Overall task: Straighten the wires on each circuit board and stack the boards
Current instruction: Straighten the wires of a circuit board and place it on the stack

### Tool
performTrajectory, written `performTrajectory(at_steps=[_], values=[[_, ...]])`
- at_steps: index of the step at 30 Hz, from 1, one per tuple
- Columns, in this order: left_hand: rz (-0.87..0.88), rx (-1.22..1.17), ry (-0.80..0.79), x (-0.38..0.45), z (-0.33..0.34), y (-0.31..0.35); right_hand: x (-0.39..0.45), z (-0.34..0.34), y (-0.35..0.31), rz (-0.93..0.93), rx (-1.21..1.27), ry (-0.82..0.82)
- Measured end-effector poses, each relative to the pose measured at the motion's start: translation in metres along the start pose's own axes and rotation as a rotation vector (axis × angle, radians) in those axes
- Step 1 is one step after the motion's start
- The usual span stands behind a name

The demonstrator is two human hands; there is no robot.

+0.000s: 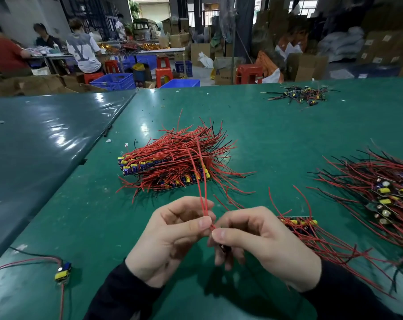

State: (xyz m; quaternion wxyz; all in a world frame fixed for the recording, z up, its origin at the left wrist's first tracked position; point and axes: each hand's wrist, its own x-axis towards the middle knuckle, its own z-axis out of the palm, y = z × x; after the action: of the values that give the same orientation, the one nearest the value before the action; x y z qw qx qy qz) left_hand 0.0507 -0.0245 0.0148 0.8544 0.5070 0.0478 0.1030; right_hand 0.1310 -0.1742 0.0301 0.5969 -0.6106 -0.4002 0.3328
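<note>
Only the head view here, so: both hands sit low in the middle of the frame, close together, nearly touching at the fingertips. The left hand (170, 236) pinches a pair of red wires (201, 188) between thumb and forefinger, and those wires run straight up toward the centre of the frame. The right hand (262, 243) is curled round something small and dark right below the pinch, pretty sure that's the circuit board (225, 248) the wires come off, but it's mostly hidden by the fingers so I can't say how it's oriented. Behind the hands, middle of the frame, there's the stacked pile of boards (163, 168) with wires fanning off to the upper right (looks like the done heap). A messier heap of boards (389, 192) sits at the right edge, and a row of boards (298, 224) lies just right of the right hand. One loose board (63, 271) is off at lower left on the green table (265, 125). What could go sideways, I reckon: pulling the wires too hard while the other hand holds the board could stress the solder joints, or the raised wires could snag the fanned ends of the pile behind and drag boards out of line
</note>
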Motion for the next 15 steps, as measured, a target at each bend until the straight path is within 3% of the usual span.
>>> performTrajectory(at_steps=[6, 12, 15], values=[[-0.098, 0.016, -0.091, -0.0004, -0.0019, 0.0002, -0.0012, 0.0005, -0.0048, 0.121, 0.057, -0.134], [-0.081, -0.085, -0.199, -0.0036, -0.0018, 0.0002, -0.003, 0.0016, -0.0088, 0.08, 0.133, -0.162], [-0.055, -0.072, -0.171, -0.0037, 0.0012, -0.0019, -0.0039, 0.0007, -0.0081, 0.075, 0.151, -0.165]])
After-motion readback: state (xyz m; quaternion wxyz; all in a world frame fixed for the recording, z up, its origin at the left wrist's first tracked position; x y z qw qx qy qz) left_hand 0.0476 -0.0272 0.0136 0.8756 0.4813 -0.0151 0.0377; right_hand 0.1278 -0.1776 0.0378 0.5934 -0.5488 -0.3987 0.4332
